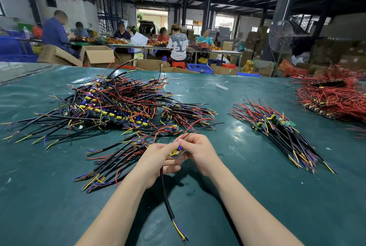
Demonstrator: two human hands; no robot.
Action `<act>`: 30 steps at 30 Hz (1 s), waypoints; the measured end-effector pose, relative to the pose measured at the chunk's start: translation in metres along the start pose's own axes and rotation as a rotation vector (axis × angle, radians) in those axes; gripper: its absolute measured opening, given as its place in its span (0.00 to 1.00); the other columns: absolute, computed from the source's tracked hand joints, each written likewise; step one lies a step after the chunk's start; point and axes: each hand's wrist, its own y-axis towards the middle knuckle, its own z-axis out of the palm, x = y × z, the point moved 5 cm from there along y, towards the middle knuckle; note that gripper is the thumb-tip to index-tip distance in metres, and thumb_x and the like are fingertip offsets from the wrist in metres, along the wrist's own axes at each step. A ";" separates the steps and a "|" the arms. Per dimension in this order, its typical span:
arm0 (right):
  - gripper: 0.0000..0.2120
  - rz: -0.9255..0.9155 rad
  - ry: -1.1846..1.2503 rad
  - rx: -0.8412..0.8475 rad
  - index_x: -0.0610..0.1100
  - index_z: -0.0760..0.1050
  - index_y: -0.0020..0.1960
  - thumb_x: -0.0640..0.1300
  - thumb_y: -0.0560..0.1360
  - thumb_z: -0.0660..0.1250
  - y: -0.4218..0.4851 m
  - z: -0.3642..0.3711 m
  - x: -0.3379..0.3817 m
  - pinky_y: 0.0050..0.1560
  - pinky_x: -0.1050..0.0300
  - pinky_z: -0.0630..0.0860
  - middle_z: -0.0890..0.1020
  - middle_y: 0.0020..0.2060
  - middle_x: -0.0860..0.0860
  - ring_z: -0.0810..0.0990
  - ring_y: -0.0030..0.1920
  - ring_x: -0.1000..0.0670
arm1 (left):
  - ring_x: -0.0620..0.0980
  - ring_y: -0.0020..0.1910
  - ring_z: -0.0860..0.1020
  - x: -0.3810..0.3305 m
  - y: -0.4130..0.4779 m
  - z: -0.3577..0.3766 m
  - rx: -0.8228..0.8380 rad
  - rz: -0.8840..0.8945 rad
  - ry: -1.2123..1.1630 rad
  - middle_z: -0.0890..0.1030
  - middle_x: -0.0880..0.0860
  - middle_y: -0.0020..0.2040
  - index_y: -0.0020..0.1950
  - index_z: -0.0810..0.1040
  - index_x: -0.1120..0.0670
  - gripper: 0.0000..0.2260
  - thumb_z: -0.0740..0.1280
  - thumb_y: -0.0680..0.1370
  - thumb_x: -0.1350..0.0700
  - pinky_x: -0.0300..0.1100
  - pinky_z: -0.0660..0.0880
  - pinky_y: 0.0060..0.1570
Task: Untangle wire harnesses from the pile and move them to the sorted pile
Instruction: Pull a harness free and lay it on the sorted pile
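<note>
Both forearms bare, reaching forward from the lower edge and converging mid-view; left hand (156, 159) turned palm inward, fingers curled round a wire harness (165, 190); right hand (199, 151) knuckles up, fingertips pinching the same harness near its top; the two hands close together, fingertips almost meeting.

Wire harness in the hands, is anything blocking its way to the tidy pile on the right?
Nothing visible does. The black-cabled wire harness, held by the left hand and right hand, has only bare green table mat between it and the sorted pile of aligned black and red wires.
</note>
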 end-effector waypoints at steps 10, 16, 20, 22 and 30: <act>0.11 -0.008 0.143 -0.167 0.39 0.75 0.36 0.28 0.74 0.62 -0.002 -0.008 0.001 0.26 0.67 0.73 0.76 0.25 0.49 0.75 0.23 0.58 | 0.47 0.28 0.79 0.001 -0.001 0.002 -0.007 0.001 0.070 0.80 0.53 0.31 0.37 0.76 0.57 0.08 0.62 0.76 0.64 0.37 0.76 0.27; 0.13 -0.018 0.104 -0.108 0.39 0.72 0.38 0.25 0.74 0.58 -0.002 0.002 0.000 0.23 0.67 0.70 0.76 0.20 0.52 0.72 0.20 0.57 | 0.44 0.23 0.74 -0.002 -0.001 -0.001 -0.062 0.010 0.208 0.80 0.50 0.29 0.35 0.73 0.55 0.10 0.58 0.73 0.66 0.32 0.68 0.23; 0.13 -0.043 0.110 -0.126 0.40 0.75 0.36 0.26 0.73 0.61 -0.002 -0.001 0.002 0.25 0.67 0.72 0.77 0.21 0.52 0.73 0.21 0.57 | 0.43 0.21 0.67 -0.007 -0.004 0.000 -0.072 0.047 0.279 0.77 0.48 0.25 0.33 0.74 0.54 0.10 0.58 0.72 0.63 0.33 0.60 0.22; 0.12 -0.052 0.123 -0.139 0.40 0.76 0.36 0.28 0.74 0.62 -0.001 -0.003 0.003 0.27 0.67 0.74 0.77 0.21 0.52 0.74 0.22 0.57 | 0.43 0.20 0.65 -0.008 -0.004 0.001 -0.071 0.062 0.251 0.75 0.48 0.24 0.33 0.75 0.55 0.11 0.59 0.74 0.61 0.31 0.58 0.20; 0.10 -0.043 0.186 -0.234 0.36 0.75 0.37 0.25 0.72 0.63 -0.003 -0.011 0.002 0.29 0.63 0.78 0.77 0.21 0.50 0.77 0.23 0.54 | 0.42 0.18 0.65 -0.005 -0.004 -0.001 -0.003 0.027 0.250 0.76 0.48 0.24 0.39 0.80 0.54 0.10 0.62 0.77 0.59 0.30 0.55 0.20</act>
